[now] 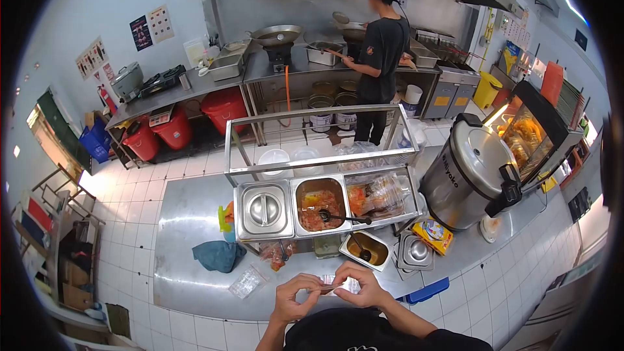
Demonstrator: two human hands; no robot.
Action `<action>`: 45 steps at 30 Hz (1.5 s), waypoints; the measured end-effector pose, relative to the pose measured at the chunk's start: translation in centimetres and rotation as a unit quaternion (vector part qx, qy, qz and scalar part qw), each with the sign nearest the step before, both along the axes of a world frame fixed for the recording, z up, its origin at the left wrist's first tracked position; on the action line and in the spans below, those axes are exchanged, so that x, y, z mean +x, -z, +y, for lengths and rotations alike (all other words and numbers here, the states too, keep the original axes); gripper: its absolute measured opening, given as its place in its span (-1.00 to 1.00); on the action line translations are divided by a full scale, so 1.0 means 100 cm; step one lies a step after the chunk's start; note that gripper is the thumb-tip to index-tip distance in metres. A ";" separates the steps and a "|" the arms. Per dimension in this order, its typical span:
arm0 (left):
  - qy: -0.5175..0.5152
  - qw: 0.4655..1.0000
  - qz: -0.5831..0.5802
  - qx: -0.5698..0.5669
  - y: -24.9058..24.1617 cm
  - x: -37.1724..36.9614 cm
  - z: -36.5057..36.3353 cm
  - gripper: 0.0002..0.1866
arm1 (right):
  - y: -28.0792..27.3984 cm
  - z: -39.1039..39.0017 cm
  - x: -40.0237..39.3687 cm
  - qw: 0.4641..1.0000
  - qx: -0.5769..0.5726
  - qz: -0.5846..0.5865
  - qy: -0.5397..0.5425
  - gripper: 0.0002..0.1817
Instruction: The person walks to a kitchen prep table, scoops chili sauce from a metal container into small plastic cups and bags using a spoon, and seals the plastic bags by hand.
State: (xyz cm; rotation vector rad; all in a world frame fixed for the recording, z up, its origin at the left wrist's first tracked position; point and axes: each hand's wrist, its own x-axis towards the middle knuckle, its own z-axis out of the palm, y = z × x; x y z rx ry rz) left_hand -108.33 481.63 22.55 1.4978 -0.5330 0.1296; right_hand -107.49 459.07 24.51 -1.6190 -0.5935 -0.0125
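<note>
My left hand (299, 295) and my right hand (361, 287) meet at the front edge of the steel table, thumbs and fingertips pinched on a small plastic bag (330, 287). Something reddish-brown shows in it; the fingers partly cover it. Just beyond my hands, a steel pan of brown sauce (365, 249) has a black ladle in it. Behind that, a deeper pan of red sauce (320, 205) holds another black-handled ladle. To the left of my hands lies a pile of small clear plastic bags (247, 281), with a filled red bag (276, 255) under the rack.
A lidded steel pan (264, 209) and bagged food (376, 196) sit in the rack. A teal cloth (218, 255) lies left. A large rice cooker (469, 172) and yellow packet (432, 237) stand right. A co-worker (383, 52) works at the stove behind.
</note>
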 end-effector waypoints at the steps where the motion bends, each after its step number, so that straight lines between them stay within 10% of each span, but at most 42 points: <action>1: 0.003 1.000 0.003 0.002 0.000 0.001 0.000 -0.85 | 0.000 0.001 0.000 1.000 -0.002 -0.006 0.001 -0.92; 45: 0.052 0.999 0.013 -0.005 -0.003 -0.012 -0.013 -0.86 | 0.022 -0.011 -0.017 0.999 0.029 0.037 -0.021 -0.88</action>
